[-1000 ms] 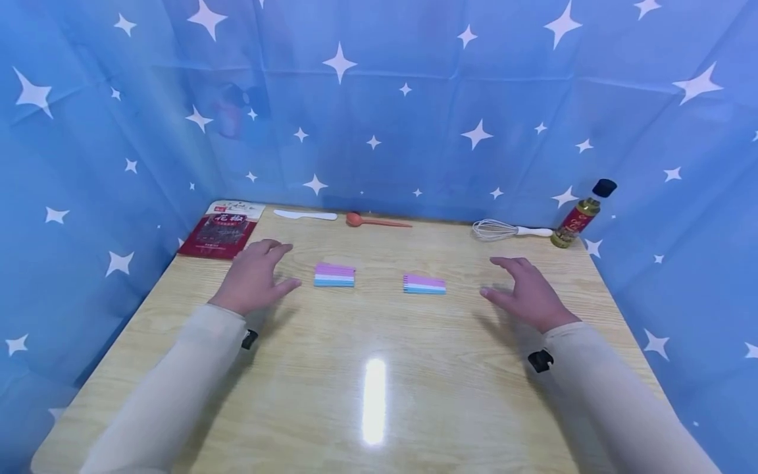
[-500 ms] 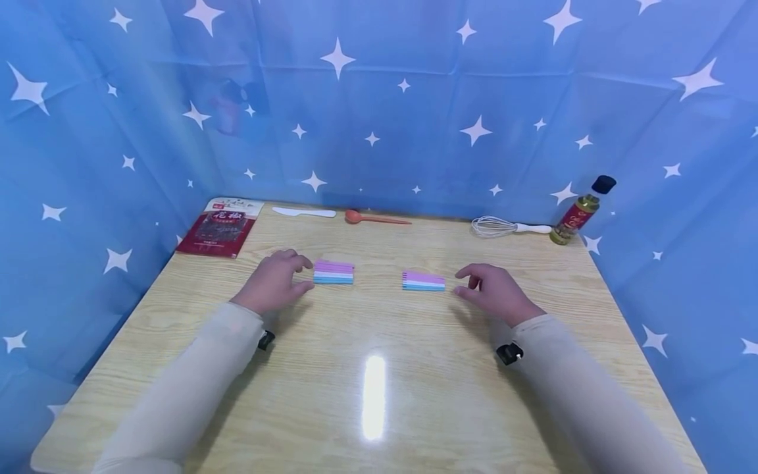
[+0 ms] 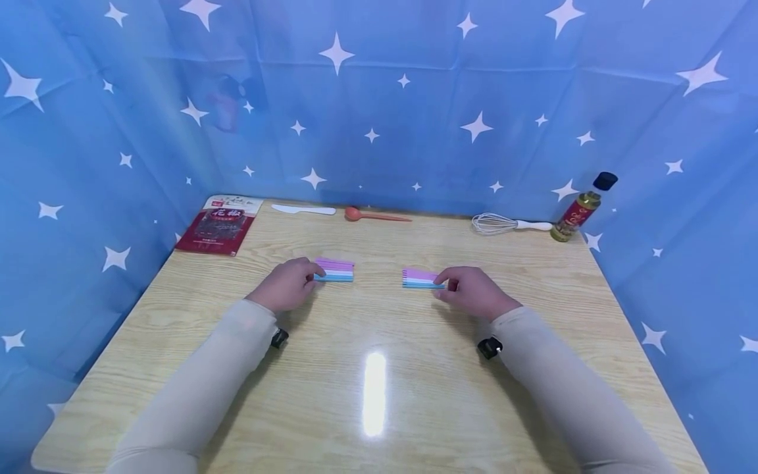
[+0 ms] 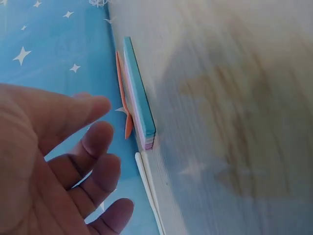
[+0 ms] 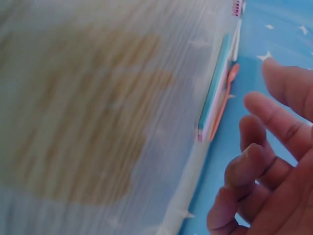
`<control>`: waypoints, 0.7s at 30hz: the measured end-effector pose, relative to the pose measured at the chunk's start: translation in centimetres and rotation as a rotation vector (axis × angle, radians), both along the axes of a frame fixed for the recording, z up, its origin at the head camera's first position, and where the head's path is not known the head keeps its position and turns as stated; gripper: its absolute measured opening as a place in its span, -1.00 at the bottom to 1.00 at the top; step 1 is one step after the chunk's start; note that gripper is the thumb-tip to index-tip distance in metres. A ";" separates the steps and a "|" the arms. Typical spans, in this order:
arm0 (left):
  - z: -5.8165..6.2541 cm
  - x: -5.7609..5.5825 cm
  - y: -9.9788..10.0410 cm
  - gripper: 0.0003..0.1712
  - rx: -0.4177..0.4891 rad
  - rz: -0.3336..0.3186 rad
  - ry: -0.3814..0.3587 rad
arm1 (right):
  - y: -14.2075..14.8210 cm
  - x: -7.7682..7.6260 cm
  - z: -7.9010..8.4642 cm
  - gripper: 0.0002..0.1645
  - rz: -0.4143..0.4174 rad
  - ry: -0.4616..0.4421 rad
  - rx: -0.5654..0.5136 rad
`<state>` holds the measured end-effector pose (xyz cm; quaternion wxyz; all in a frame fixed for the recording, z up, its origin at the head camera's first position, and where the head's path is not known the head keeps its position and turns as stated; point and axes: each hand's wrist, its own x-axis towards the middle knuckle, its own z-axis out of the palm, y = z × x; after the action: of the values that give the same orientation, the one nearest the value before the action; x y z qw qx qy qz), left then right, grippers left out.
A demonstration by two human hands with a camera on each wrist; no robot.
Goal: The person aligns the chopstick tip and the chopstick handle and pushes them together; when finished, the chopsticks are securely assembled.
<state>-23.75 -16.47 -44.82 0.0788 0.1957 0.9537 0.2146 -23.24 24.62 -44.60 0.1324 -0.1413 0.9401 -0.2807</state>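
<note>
Two flat bundles of slim pink, white and blue sticks lie on the table. My left hand (image 3: 287, 284) is at the outer end of the left bundle (image 3: 337, 271), its fingertips overlapping that end in the head view. My right hand (image 3: 472, 291) is likewise at the outer end of the right bundle (image 3: 417, 278). In the left wrist view, a gap shows between the loosely bent fingers (image 4: 100, 139) and the left bundle (image 4: 140, 93). The right wrist view shows the right bundle (image 5: 213, 93) apart from the bent fingers (image 5: 252, 161). Neither hand visibly grips anything.
Along the table's back edge lie a red pouch (image 3: 216, 230), a white knife (image 3: 303, 210), an orange spoon (image 3: 379, 216) and a whisk (image 3: 509, 224). An oil bottle (image 3: 577, 212) stands at the back right corner. A blue star-patterned curtain (image 3: 403, 99) hangs behind.
Both hands have moved inward, from beside the bundles to their outer ends, and their fingers have drawn closer together. The bundles and the things at the back have stayed in place.
</note>
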 end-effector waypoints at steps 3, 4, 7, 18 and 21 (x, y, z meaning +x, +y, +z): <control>0.0 -0.1 0.3 -0.65 -0.010 -0.005 -0.022 | -0.3 -0.2 -0.3 -0.72 0.013 -0.020 0.023; -0.1 -0.2 0.4 -0.65 -0.014 -0.012 -0.026 | -0.3 -0.3 -0.3 -0.72 0.018 -0.029 0.031; -0.2 -0.3 0.6 -0.64 -0.027 -0.036 -0.034 | -0.5 -0.4 -0.4 -0.73 0.036 -0.045 0.042; -0.2 -0.4 1.0 -0.62 -0.050 -0.028 -0.070 | -1.0 -0.5 -0.2 -0.72 0.048 -0.036 0.086; -0.3 -0.4 1.1 -0.63 -0.054 -0.019 -0.081 | -1.1 -0.6 -0.2 -0.73 0.047 -0.028 0.099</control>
<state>-24.15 -15.36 -45.08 0.1245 0.1937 0.9532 0.1957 -23.81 23.52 -44.82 0.1588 -0.1528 0.9472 -0.2328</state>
